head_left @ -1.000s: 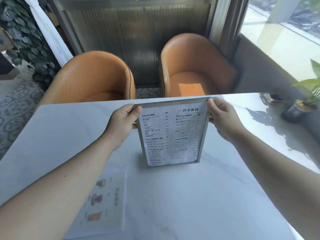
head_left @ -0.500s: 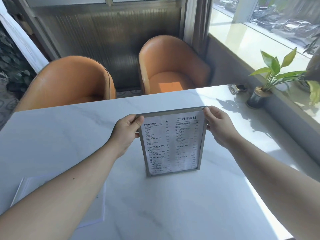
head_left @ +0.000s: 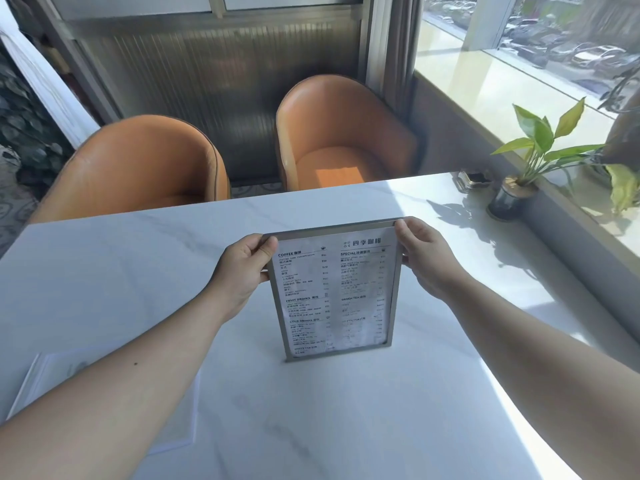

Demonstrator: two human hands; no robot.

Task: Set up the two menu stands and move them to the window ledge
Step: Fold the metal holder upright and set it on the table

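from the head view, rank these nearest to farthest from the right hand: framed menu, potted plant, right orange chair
1. framed menu: gripped by the right hand at its top corner.
2. potted plant: right, by the window ledge.
3. right orange chair: beyond the table's far edge.

— See that framed menu stand (head_left: 334,292)? It's upright on the white marble table (head_left: 346,427), its bottom edge on the top, printed side facing us — a grey metal frame around a white sheet with columns of drinks.

— And the other one?

— The second menu stand (head_left: 107,393) lies flat near the table's left edge (clear, pale, half hidden under a forearm). The window ledge (head_left: 485,84) runs along the right, sunlit.
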